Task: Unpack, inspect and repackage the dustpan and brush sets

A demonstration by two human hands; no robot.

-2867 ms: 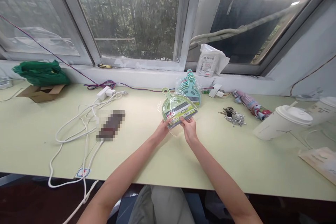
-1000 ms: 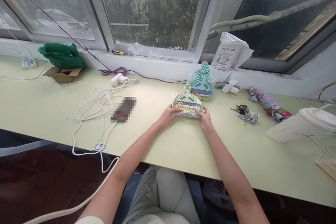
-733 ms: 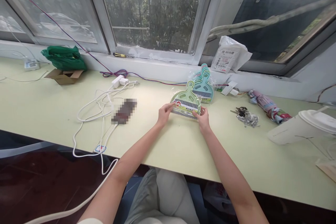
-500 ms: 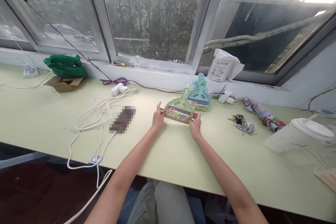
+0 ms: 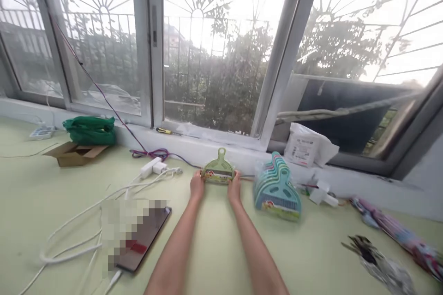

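A small green dustpan-and-brush set [image 5: 218, 166] in clear wrapping stands upright near the back of the table, its looped handle pointing up. My left hand [image 5: 197, 185] grips its left edge, and my right hand [image 5: 234, 186] has hold of the right edge. To the right stands a row of similar dustpan sets [image 5: 279, 190], teal at the front with other colours behind, packed closely together. A gap of bare table separates this row from my right hand.
On the left lie a phone [image 5: 148, 239], white cables and white charger plugs [image 5: 152, 167]. Farther back are an open cardboard box [image 5: 74, 156] and a green bag [image 5: 89, 130]. To the right are keys [image 5: 363, 246], a folded umbrella [image 5: 398, 233] and a white package [image 5: 304, 145] on the sill.
Both hands have carried the green dustpan set left and farther back, away from the teal row, to near the wall. The camera has tilted up, showing more window.
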